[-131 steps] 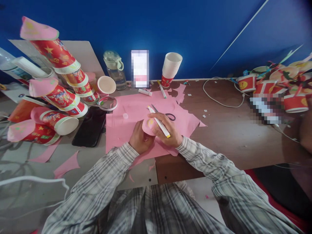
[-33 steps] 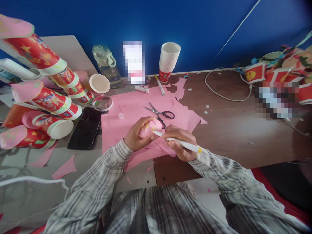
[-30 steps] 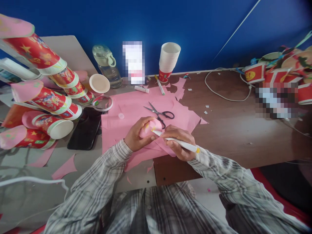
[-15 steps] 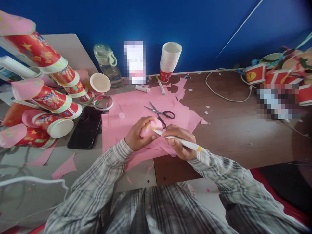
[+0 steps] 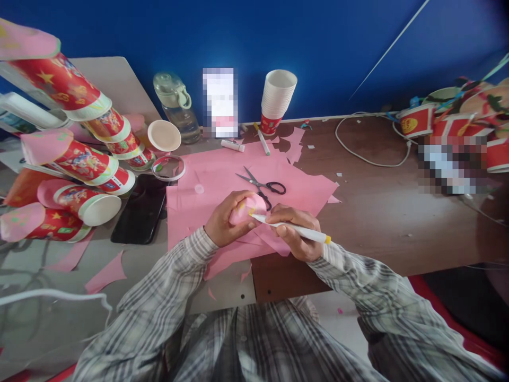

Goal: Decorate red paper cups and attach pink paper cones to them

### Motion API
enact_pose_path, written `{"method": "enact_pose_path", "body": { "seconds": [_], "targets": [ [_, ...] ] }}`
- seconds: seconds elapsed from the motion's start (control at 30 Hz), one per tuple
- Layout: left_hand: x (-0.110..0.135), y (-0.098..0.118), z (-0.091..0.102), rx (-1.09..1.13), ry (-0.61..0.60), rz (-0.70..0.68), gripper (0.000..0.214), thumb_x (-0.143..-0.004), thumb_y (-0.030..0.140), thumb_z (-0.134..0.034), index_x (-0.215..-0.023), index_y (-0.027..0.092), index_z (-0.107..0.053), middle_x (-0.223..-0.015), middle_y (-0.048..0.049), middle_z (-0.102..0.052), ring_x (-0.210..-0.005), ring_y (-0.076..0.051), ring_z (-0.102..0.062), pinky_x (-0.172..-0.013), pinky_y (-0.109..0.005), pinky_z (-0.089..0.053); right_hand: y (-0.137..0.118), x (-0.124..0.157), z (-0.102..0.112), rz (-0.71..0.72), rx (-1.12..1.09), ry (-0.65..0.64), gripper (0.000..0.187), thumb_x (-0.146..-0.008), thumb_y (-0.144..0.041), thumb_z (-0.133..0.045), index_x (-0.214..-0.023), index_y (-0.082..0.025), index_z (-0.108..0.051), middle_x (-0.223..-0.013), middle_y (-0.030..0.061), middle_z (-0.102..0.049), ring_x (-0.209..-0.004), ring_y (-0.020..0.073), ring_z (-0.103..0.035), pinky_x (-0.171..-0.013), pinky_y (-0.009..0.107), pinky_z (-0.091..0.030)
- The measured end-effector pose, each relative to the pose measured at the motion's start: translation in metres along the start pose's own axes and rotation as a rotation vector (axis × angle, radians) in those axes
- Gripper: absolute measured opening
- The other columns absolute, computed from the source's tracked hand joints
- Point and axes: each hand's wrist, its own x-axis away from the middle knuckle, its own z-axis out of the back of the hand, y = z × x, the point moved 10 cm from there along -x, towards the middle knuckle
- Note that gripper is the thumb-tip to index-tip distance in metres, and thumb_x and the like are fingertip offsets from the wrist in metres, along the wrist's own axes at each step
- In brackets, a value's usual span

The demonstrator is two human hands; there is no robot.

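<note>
My left hand (image 5: pixel 222 225) is wrapped round a cup covered with pink paper (image 5: pixel 246 208), its pink top facing up with small yellow marks on it. My right hand (image 5: pixel 292 233) grips a white marker with a yellow end (image 5: pixel 296 229); the marker's tip touches the pink top near its right edge. Both hands hover over sheets of pink paper (image 5: pixel 222 175) spread on the table. Black-handled scissors (image 5: pixel 262 184) lie just beyond the hands on the pink sheets.
Red printed paper cups with pink tops (image 5: pixel 71 154) are piled at the left beside a black phone (image 5: pixel 139 209) and a tape roll (image 5: pixel 170 167). At the back stand a water bottle (image 5: pixel 177 109), a stack of white cups (image 5: pixel 276 101), and two markers (image 5: pixel 262 142). A white cable (image 5: pixel 358 151) and more decorated cups (image 5: pixel 445 119) are at the right.
Since 4.4 s ago my right hand has turned the marker from lying across the cup to pointing its tip at the pink top. Over the last second the hands barely moved.
</note>
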Motion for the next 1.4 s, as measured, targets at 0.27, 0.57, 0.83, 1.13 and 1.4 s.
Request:
{"method": "enact_pose_path", "body": {
  "seconds": [0.27, 0.57, 0.83, 1.13, 1.4],
  "targets": [
    [0.000, -0.001, 0.000, 0.007, 0.002, 0.002, 0.053, -0.072, 0.032, -0.061, -0.117, 0.015, -0.039, -0.112, -0.0139, -0.050, -0.106, -0.023, -0.048, -0.091, -0.042, -0.041, 0.007, 0.003, 0.003, -0.084, 0.049, 0.000, 0.018, -0.111, -0.039, -0.084, -0.108, -0.025, -0.097, -0.060, -0.0029, -0.069, -0.050, 0.0203, -0.067, -0.050, 0.033, -0.057],
    [0.000, 0.000, 0.000, 0.026, -0.004, 0.000, 0.052, -0.073, 0.033, -0.059, -0.117, 0.015, -0.039, -0.112, -0.0141, -0.050, -0.106, -0.023, -0.048, -0.091, -0.042, -0.041, 0.007, 0.003, 0.006, -0.084, 0.015, 0.022, 0.015, -0.110, -0.034, -0.085, -0.109, -0.026, -0.098, -0.060, -0.0043, -0.069, -0.048, 0.0186, -0.062, -0.054, 0.034, -0.059],
    [0.000, 0.000, -0.001, 0.039, -0.003, -0.020, 0.053, -0.074, 0.034, -0.058, -0.119, 0.014, -0.038, -0.113, -0.0150, -0.050, -0.106, -0.024, -0.048, -0.091, -0.043, -0.040, 0.011, 0.004, 0.005, -0.138, 0.001, 0.025, 0.018, -0.113, -0.036, -0.084, -0.111, -0.024, -0.097, -0.063, -0.0030, -0.073, -0.050, 0.0190, -0.068, -0.052, 0.033, -0.059],
    [0.000, -0.002, 0.000, 0.021, 0.002, 0.008, 0.053, -0.072, 0.032, -0.061, -0.118, 0.014, -0.039, -0.112, -0.0138, -0.050, -0.106, -0.023, -0.048, -0.091, -0.042, -0.041, 0.021, 0.004, 0.001, -0.245, 0.001, -0.020, 0.034, -0.112, -0.054, -0.085, -0.099, -0.024, -0.092, -0.061, -0.0029, -0.069, -0.049, 0.0191, -0.065, -0.051, 0.034, -0.059],
    [0.000, -0.001, 0.000, 0.015, 0.006, 0.009, 0.053, -0.072, 0.034, -0.060, -0.117, 0.016, -0.039, -0.112, -0.0134, -0.051, -0.106, -0.024, -0.049, -0.091, -0.042, -0.041, 0.018, 0.004, 0.001, -0.218, 0.005, -0.008, 0.029, -0.113, -0.049, -0.086, -0.104, -0.023, -0.094, -0.065, -0.0014, -0.075, -0.050, 0.0177, -0.067, -0.051, 0.031, -0.059]
  ]
}}
